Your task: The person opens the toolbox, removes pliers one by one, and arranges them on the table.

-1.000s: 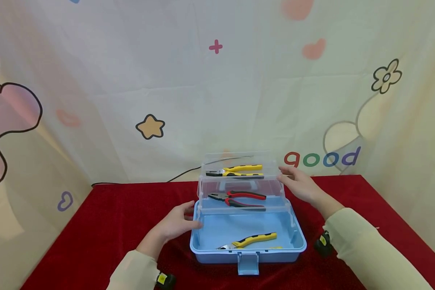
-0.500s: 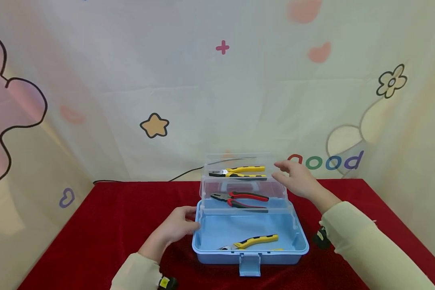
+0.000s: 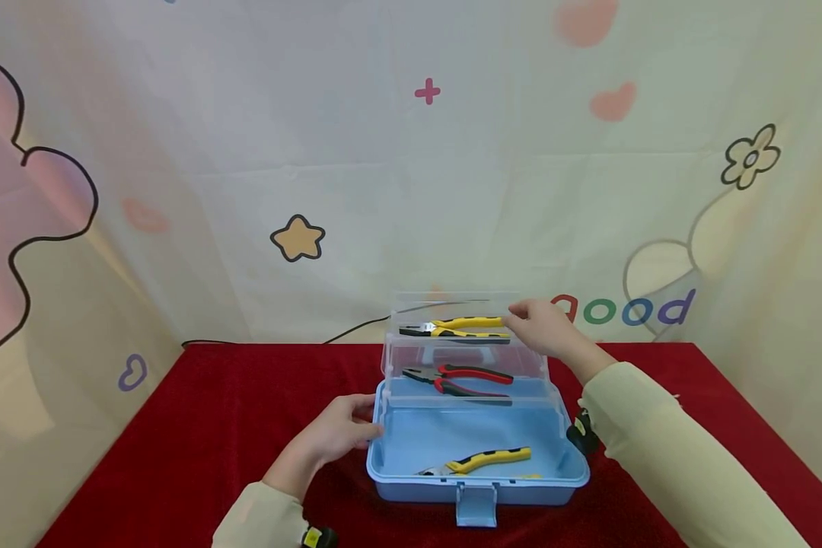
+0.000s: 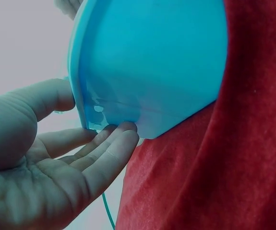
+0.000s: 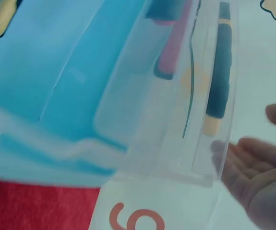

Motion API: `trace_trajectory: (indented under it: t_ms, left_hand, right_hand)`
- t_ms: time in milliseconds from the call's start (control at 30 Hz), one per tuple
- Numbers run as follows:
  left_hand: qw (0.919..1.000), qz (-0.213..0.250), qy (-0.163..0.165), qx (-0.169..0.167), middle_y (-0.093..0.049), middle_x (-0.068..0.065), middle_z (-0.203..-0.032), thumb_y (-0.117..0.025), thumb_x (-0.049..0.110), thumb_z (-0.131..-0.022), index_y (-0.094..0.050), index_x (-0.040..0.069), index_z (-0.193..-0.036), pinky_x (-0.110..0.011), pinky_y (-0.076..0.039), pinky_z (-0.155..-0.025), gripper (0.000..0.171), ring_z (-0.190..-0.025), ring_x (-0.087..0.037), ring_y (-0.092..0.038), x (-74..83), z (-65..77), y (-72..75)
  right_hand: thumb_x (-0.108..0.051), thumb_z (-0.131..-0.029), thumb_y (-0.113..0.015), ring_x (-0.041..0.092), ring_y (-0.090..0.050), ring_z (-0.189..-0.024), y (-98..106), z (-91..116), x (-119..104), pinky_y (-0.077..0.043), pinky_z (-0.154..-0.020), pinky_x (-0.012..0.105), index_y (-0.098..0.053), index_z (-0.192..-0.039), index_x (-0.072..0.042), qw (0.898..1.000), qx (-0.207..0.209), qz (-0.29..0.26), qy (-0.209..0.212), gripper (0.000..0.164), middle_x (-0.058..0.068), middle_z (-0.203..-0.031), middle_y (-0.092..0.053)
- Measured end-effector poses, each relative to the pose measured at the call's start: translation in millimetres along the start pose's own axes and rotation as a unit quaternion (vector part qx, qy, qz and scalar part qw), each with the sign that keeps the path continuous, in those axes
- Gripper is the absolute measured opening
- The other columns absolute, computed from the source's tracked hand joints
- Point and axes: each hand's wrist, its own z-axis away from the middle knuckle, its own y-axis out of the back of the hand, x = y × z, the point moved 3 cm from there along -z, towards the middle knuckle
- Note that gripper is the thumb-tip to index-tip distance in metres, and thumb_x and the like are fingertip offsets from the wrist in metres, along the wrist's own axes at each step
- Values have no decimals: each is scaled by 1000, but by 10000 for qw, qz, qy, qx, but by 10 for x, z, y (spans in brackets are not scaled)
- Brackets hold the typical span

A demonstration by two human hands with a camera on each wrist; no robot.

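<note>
A blue toolbox (image 3: 469, 491) stands with two translucent trays raised at its back. My left hand (image 3: 342, 428) grips its left rim, and in the left wrist view the thumb lies at the rim with the fingers against the outer side wall. Yellow-and-black pliers (image 3: 466, 325) lie in the upper tray (image 3: 400, 304). At their handle ends is my right hand (image 3: 543, 327), its thumb spread away from the fingers, whose tips show through the tray's wall in the right wrist view. The lower tray (image 3: 392, 354) bears red-and-black pliers (image 3: 476, 371).
Another yellow-handled pair of pliers (image 3: 489, 459) lies inside the box near its front wall. A blue latch (image 3: 476, 506) hangs at the front. Red cloth (image 3: 246, 411) covers the table, with a dark cable (image 3: 356, 329) at the back against a patterned curtain (image 3: 342, 167).
My right hand has moved left from the upper tray's right edge to the yellow pliers' handle ends. My left hand stays on the rim. The whole head view has shifted slightly.
</note>
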Motion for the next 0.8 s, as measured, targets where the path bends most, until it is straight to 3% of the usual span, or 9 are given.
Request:
trace_trajectory:
  t_ms: [133,233,267,333,400,500,800]
  left_hand:
    - [10000,22,19,-40,-59,-17,-115,-65,10,-87,-43,-4,-137,-39,-58,-76,57,-86,-18,-64,-1,3,3]
    - [10000,17,4,-77,-60,-17,-115,-65,11,-87,-43,-3,-138,-39,-58,-77,57,-86,-18,-64,-7,4,9]
    - [10000,16,2,-81,-60,-17,-115,-65,11,-87,-43,-3,-138,-39,-58,-77,57,-86,-18,-64,-10,3,12]
    - [10000,14,3,-96,-60,-16,-115,-65,11,-87,-43,-2,-138,-39,-58,-77,57,-87,-18,-64,-10,3,14]
    - [9999,13,4,-111,-59,-17,-116,-65,12,-87,-43,-2,-139,-39,-58,-78,58,-87,-18,-64,-8,4,11]
    - [9999,36,36,-122,-59,-17,-117,-65,11,-87,-43,-1,-139,-39,-58,-78,57,-87,-18,-65,2,3,2]
    - [9999,-18,72,-121,-60,-16,-117,-65,12,-87,-42,0,-140,-39,-58,-78,58,-88,-18,-64,-5,8,15]
  right_hand:
    - [-27,-96,-46,34,-55,-106,4,-67,-62,-53,-89,43,-50,-131,6,9991,-132,89,-398,49,24,-127,-56]
    - [-27,-95,-47,30,-54,-98,13,-99,-112,-54,-81,36,-55,-126,6,9978,-268,204,-572,47,23,-121,-59]
    - [-27,-94,-47,28,-54,-91,16,-108,-127,-53,-75,33,-57,-124,7,9974,-312,225,-614,46,22,-112,-61]
    - [-26,-94,-47,23,-51,-74,15,-131,-143,-49,-65,27,-65,-108,6,9966,-405,230,-681,39,16,-87,-61]
    - [-25,-93,-47,18,-44,-62,4,-155,-145,-43,-58,24,-65,-87,2,9957,-487,189,-764,33,8,-68,-49]
    - [-22,-90,-46,16,-37,-54,-30,-193,-133,-39,-55,24,-52,-69,-5,9948,-571,163,-833,28,1,-59,-37]
    - [-20,-89,-46,16,-37,-54,-127,-239,-191,-38,-56,25,-54,-75,-3,9940,-655,57,-876,24,2,-62,-37]
